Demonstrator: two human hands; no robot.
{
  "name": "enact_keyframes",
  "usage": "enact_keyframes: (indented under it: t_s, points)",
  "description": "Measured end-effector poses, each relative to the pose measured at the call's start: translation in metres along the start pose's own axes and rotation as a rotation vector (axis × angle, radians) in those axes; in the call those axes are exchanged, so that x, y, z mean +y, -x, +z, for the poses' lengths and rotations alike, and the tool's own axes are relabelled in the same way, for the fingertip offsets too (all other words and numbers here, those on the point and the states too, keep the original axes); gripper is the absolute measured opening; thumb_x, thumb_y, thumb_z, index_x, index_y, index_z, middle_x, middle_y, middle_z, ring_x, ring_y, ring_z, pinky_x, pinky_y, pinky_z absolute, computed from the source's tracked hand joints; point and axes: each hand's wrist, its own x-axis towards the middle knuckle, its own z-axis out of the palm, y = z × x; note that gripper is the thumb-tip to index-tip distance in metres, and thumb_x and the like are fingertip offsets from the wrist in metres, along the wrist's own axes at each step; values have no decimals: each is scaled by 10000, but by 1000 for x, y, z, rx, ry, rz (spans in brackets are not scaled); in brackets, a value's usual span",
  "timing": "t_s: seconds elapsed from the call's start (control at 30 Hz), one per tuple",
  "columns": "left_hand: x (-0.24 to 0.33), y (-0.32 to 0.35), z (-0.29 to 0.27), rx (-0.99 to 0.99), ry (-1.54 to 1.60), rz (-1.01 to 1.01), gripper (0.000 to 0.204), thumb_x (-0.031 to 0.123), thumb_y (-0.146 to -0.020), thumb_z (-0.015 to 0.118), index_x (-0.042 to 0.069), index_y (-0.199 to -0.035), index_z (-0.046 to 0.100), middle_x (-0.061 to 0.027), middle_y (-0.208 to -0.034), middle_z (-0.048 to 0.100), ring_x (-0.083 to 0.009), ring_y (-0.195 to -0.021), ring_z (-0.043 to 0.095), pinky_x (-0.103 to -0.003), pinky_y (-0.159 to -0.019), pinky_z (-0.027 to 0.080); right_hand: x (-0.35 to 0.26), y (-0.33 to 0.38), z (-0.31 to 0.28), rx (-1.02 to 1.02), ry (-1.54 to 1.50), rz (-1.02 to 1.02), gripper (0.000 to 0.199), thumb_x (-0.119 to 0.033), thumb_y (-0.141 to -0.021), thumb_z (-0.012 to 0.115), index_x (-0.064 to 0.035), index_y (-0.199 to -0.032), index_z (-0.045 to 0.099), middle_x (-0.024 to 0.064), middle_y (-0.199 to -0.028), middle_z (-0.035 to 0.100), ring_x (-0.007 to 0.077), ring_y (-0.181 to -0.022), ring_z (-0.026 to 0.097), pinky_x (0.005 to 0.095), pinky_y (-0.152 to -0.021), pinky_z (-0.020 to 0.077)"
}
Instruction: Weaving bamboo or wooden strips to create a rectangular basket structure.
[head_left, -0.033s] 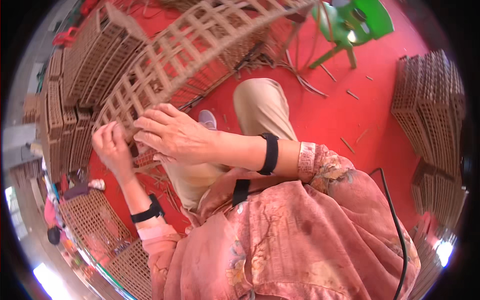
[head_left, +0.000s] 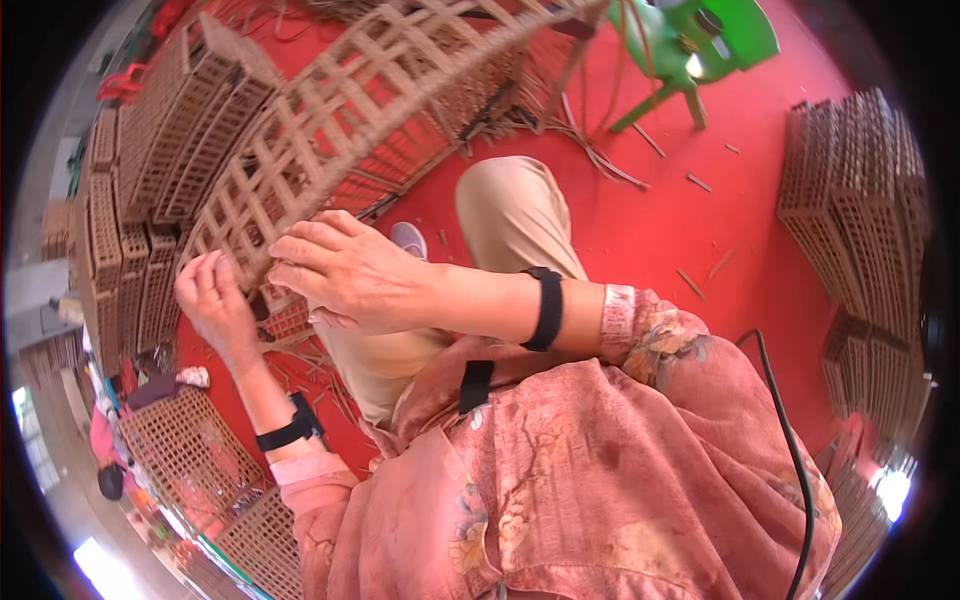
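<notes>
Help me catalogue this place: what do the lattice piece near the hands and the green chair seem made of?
Lattice piece: probably rattan or cane, matte brown; its crossing strips suggest it, though imitation fibre is possible.
Green chair: likely moulded plastic, glossy, judging by its bright highlight.

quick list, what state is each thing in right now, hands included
left hand: fingers bent near the lattice's end, grip unclear
right hand: fingers curled at the lattice's near edge, grip unclear
lattice: woven, open gaps, slanted across the view
chair: standing, cut off by the picture's edge
right stack: piled up
left stack: piled up, tilted
strips: loose, scattered
wristbands: fastened, one per wrist
</notes>
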Motion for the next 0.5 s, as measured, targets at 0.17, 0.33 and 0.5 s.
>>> enact_keyframes:
  t_s: [0.17, 0.33, 0.5]
  points:
    - [-28, -12, 6, -71, -11, 24, 243, 240, -982, 582, 38, -1076, 679, -123, -1165, 588, -302, -1108, 547, -415, -982, 410, 49, 65, -83, -43, 18, 361, 403, -127, -753, 745, -66, -1134, 630, 122, -1153, 632, 306, -1096, 597, 420, -906, 503]
    - [-41, -20, 11, -81, -17, -67, 389, 282, -1023, 492, -2, -1278, 569, -162, -1352, 531, -339, -1271, 481, -435, -1077, 347, 137, 164, -179, 258, 384, 739, 280, -68, -844, 713, -40, -1119, 672, 114, -1057, 674, 241, -1002, 650, 333, -857, 531]
    - [-69, -36, 11, -285, -13, -150, 485, 314, -1050, 401, 7, -1419, 472, -173, -1464, 449, -310, -1382, 390, -417, -1132, 290, 214, 266, -243, 770, 272, 1116, 230, -149, -927, 659, -4, -1105, 686, 100, -1020, 721, 139, -954, 669, 291, -826, 525]
